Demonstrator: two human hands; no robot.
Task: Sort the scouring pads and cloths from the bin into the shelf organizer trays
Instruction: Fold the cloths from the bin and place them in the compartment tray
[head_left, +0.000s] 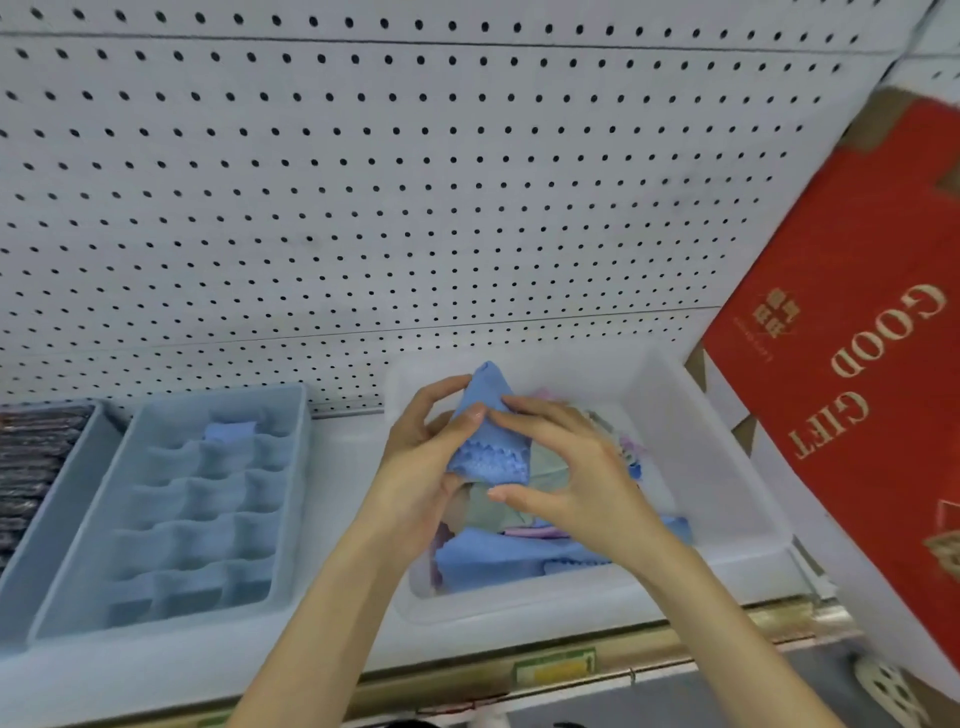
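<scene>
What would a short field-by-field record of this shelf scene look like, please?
held item: blue cloth, lifted above the white bin
left hand: grips the cloth's left side
right hand: pinches its right side
bin contents: more cloths, blue and pastel
divided tray: one folded blue cloth in a back compartment
far-left tray: dark scouring pads
right of bin: red box

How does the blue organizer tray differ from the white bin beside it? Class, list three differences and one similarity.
The organizer tray is pale blue; the bin is translucent white. The tray is split into many small compartments; the bin is one open space. The tray holds one blue cloth; the bin holds a loose heap of cloths. Both are rectangular and sit on the shelf.
</scene>
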